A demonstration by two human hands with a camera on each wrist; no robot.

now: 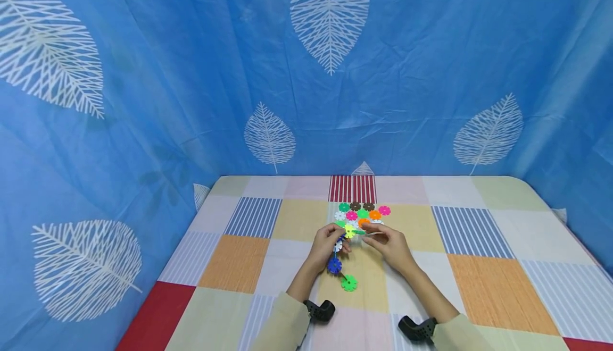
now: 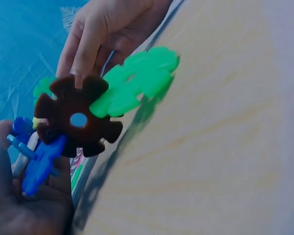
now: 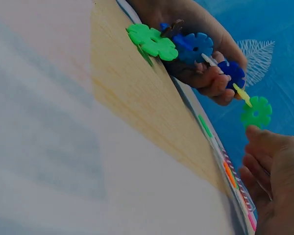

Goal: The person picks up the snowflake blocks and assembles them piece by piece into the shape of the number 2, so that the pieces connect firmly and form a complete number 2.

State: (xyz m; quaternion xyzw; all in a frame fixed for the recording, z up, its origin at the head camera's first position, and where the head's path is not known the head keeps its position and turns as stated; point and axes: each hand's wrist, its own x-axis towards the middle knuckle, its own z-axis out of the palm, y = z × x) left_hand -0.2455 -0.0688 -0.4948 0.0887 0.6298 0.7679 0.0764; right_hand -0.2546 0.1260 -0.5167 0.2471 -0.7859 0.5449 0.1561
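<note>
A chain of slotted, flower-shaped plastic discs hangs from my left hand [image 1: 325, 244], which pinches it near its upper end. Down the chain come a yellow disc [image 1: 349, 231], a white disc [image 1: 338, 246], a blue disc [image 1: 334, 265], a brown disc [image 2: 54, 115] and, at the low end, a light green disc [image 1: 349, 283]. At the upper end a green disc [image 3: 256, 112] sits in the yellow one. My right hand [image 1: 392, 247] is beside it, a fingertip right at the green disc's rim, with thumb and index finger spread apart in the head view.
Loose discs lie in a cluster beyond my hands, among them a brown disc [image 1: 369, 207], an orange disc [image 1: 375, 215] and a pink disc [image 1: 384, 210]. A patchwork cloth [image 1: 287, 218] covers the table. Behind it hangs a blue leaf-print curtain [image 1: 407, 74].
</note>
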